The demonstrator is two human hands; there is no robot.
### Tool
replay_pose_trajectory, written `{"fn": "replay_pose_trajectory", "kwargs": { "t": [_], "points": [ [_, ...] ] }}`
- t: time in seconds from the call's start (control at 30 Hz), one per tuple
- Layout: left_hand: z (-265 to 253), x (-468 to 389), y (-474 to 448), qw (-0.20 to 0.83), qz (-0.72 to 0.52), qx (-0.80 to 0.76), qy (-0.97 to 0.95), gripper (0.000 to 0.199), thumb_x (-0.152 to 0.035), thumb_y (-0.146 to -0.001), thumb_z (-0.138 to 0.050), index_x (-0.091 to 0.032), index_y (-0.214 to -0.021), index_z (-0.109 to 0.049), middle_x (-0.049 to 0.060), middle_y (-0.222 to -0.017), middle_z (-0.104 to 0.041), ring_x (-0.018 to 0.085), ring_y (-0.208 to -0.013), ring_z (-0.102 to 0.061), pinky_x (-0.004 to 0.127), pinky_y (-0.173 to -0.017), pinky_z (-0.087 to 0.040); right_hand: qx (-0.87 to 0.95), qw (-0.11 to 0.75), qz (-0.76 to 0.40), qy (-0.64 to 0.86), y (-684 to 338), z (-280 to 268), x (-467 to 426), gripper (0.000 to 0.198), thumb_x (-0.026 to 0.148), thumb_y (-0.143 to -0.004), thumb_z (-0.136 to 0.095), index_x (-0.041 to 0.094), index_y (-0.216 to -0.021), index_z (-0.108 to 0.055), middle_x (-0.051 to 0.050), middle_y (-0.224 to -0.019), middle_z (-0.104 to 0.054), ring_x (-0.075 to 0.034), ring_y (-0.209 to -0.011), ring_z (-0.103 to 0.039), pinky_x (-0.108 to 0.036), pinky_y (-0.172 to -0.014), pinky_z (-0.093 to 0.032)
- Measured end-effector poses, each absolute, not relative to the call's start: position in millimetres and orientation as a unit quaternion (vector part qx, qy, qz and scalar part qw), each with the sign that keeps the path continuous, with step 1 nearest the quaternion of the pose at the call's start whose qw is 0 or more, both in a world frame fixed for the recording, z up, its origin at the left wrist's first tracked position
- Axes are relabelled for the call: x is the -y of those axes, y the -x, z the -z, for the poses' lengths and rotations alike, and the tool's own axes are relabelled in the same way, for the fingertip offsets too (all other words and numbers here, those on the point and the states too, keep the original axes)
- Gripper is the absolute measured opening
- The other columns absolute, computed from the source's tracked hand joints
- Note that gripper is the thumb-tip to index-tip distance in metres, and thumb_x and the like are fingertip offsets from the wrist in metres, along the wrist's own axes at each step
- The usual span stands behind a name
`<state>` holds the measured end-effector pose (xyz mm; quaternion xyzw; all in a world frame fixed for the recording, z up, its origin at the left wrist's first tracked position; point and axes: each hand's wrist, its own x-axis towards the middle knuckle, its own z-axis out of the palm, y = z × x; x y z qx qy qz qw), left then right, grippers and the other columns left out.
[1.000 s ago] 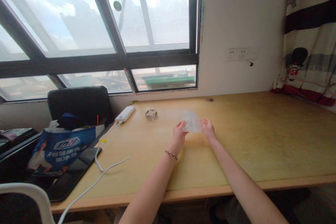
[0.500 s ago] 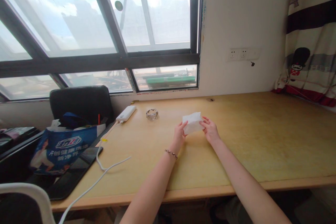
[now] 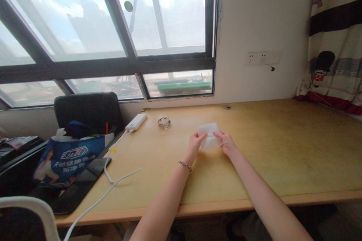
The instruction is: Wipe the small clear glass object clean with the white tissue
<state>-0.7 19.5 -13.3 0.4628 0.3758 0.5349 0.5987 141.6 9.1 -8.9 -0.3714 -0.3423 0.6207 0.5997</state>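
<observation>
A thin white tissue [image 3: 209, 127] is held up just above the table in the head view, one side in each hand. My left hand [image 3: 195, 144] grips its left side, thumb lying across the front. From the right, my right hand [image 3: 227, 144] pinches it, the thumb reaching toward the middle of the sheet. Both thumbs point at each other with a small gap between them. The fingers behind the tissue are mostly hidden. A linked bracelet [image 3: 185, 165] circles my left wrist.
On the wooden table [image 3: 283, 150] lie a silver coiled bracelet [image 3: 164, 122], a white power bank [image 3: 136, 122] and its white cable [image 3: 121, 178]. A black tablet [image 3: 82, 184] overhangs the left edge, beside a blue bag [image 3: 70, 162] and a black chair [image 3: 87, 109].
The tissue now hangs lower and looks more spread out and see-through. My two thumbs have moved inward across its front, closer to each other.
</observation>
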Motion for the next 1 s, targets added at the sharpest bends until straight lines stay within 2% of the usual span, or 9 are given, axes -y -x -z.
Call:
{"fn": "replay_pose_trajectory", "kwargs": {
  "t": [0.1,0.27,0.5,0.6,0.7,0.87,1.0],
  "points": [
    [13,-21,-1,0.571,-0.546,-0.411,-0.456,0.04,-0.037,-0.054,-0.071,-0.008,-0.082,-0.066,0.012,-0.08,-0.067,0.017,-0.064,-0.059,0.024,-0.056,-0.043,0.334,0.641,-0.574,0.385,-142,11,-11,0.034,0.028,-0.047,-0.075,0.014,-0.076,-0.064,-0.003,-0.067,-0.068,-0.016,-0.054,-0.06,-0.025,-0.054,-0.046],
    [16,-23,-1,0.557,-0.572,-0.437,-0.414,0.039,-0.037,-0.055,-0.07,-0.008,-0.082,-0.065,0.011,-0.078,-0.066,0.016,-0.059,-0.059,0.024,-0.054,-0.044,0.335,0.662,-0.546,0.389,-141,9,-8,0.03,0.031,-0.048,-0.073,0.014,-0.071,-0.064,-0.003,-0.064,-0.067,-0.017,-0.054,-0.06,-0.025,-0.052,-0.045],
    [15,-23,0,0.563,-0.567,-0.442,-0.408,0.038,-0.034,-0.056,-0.069,-0.008,-0.083,-0.065,0.011,-0.077,-0.066,0.015,-0.059,-0.059,0.024,-0.054,-0.045,0.333,0.61,-0.596,0.402,-139,6,-5,0.025,0.033,-0.058,-0.066,0.014,-0.074,-0.064,-0.004,-0.066,-0.068,-0.019,-0.059,-0.063,-0.026,-0.051,-0.047],
    [15,-24,0,0.578,-0.538,-0.442,-0.425,0.038,-0.034,-0.055,-0.07,-0.007,-0.081,-0.065,0.01,-0.071,-0.066,0.014,-0.055,-0.057,0.023,-0.051,-0.043,0.324,0.586,-0.619,0.41,-138,9,-7,0.023,0.028,-0.056,-0.069,0.013,-0.073,-0.064,-0.006,-0.068,-0.068,-0.02,-0.059,-0.063,-0.027,-0.053,-0.049],
    [16,-24,2,0.589,-0.503,-0.443,-0.452,0.035,-0.035,-0.054,-0.07,-0.007,-0.076,-0.066,0.008,-0.065,-0.064,0.013,-0.051,-0.055,0.021,-0.047,-0.04,0.289,0.604,-0.6,0.438,-138,12,-10,0.018,0.025,-0.055,-0.069,0.012,-0.067,-0.063,-0.006,-0.065,-0.068,-0.018,-0.055,-0.061,-0.026,-0.052,-0.048],
    [17,-25,5,0.57,-0.492,-0.449,-0.481,0.032,-0.034,-0.056,-0.069,-0.007,-0.074,-0.065,0.006,-0.062,-0.063,0.011,-0.048,-0.052,0.02,-0.045,-0.036,0.254,0.637,-0.55,0.477,-142,13,-12,0.014,0.027,-0.057,-0.065,0.014,-0.057,-0.061,-0.002,-0.052,-0.063,-0.013,-0.044,-0.055,-0.022,-0.041,-0.042],
    [19,-27,4,0.561,-0.48,-0.463,-0.49,0.032,-0.034,-0.057,-0.068,-0.007,-0.074,-0.065,0.006,-0.06,-0.062,0.011,-0.047,-0.052,0.019,-0.043,-0.034,0.261,0.665,-0.502,0.487,-144,15,-14,0.018,0.031,-0.055,-0.065,0.015,-0.052,-0.057,0.002,-0.043,-0.057,-0.009,-0.037,-0.047,-0.02,-0.035,-0.034]
  ]
}}
